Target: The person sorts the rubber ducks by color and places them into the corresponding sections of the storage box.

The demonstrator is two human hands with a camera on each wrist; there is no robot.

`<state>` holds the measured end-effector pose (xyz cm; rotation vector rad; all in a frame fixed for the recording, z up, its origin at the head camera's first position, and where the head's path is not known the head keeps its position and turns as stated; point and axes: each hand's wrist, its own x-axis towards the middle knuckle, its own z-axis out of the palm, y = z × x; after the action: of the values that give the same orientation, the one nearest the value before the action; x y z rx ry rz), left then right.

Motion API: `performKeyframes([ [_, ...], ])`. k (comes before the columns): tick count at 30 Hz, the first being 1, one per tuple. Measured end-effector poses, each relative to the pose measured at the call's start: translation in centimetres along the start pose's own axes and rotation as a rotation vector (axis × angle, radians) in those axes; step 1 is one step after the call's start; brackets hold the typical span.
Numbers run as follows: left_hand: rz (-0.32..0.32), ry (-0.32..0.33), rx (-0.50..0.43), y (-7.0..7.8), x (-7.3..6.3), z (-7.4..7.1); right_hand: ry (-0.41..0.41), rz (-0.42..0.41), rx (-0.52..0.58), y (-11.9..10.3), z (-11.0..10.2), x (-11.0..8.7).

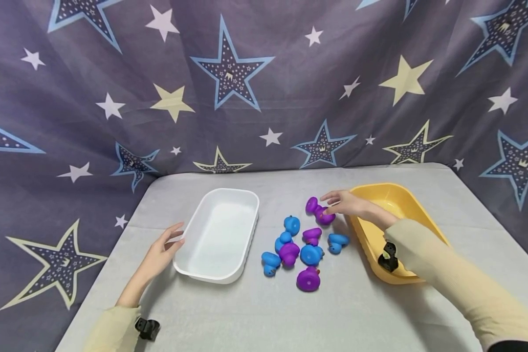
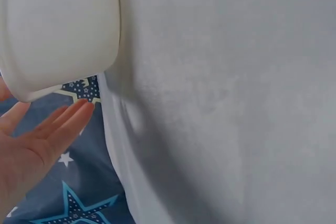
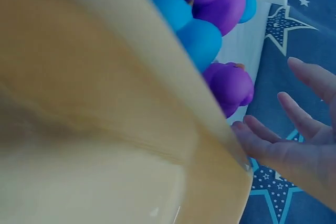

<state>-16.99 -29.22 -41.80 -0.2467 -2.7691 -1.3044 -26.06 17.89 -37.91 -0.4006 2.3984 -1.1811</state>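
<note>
My left hand [image 1: 162, 254] is beside the near left edge of a white tray [image 1: 246, 249], its fingers loosely extended. In the left wrist view, the fingers [image 2: 71, 121] lie close to the tray's rim; whether they touch it I cannot tell. Over at the back, my right hand [image 1: 345, 202] reaches across the yellow tray [image 1: 427, 222] with fingers spread. Its fingertips hang at a purple rubber duck [image 1: 324, 215], and another purple duck [image 1: 312, 205] lies just left of that. Nothing is held in either hand.
Several blue and purple rubber ducks lie between the two trays, among them a blue duck [image 1: 311, 254] and, nearest the front, a purple duck [image 1: 308, 279]. A grey cloth [image 1: 264, 318] covers the table. Behind it hangs a star-patterned curtain [image 1: 286, 98].
</note>
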Motion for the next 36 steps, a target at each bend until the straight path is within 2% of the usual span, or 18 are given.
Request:
performKeyframes([
  [5, -0.015, -0.008, -0.045, -0.3, 0.2, 0.1, 0.009, 0.037, -0.026, 0.3, 0.3, 0.5],
  [12, -0.074, -0.026, -0.143, -0.5, 0.0, 0.2, -0.010, 0.106, -0.056, 1.0, 0.6, 1.2],
  [17, -0.082, -0.036, -0.204, -0.7, -0.1, 0.3, -0.026, 0.141, -0.063, 1.0, 0.6, 1.5],
  [26, -0.097, -0.037, -0.201, -0.4, -0.2, 0.1, -0.042, 0.155, -0.071, 0.9, 0.7, 1.8],
  [36, -0.083, -0.024, -0.203, -0.6, -0.1, 0.3, -0.044, 0.163, -0.073, 0.7, 0.8, 1.9],
])
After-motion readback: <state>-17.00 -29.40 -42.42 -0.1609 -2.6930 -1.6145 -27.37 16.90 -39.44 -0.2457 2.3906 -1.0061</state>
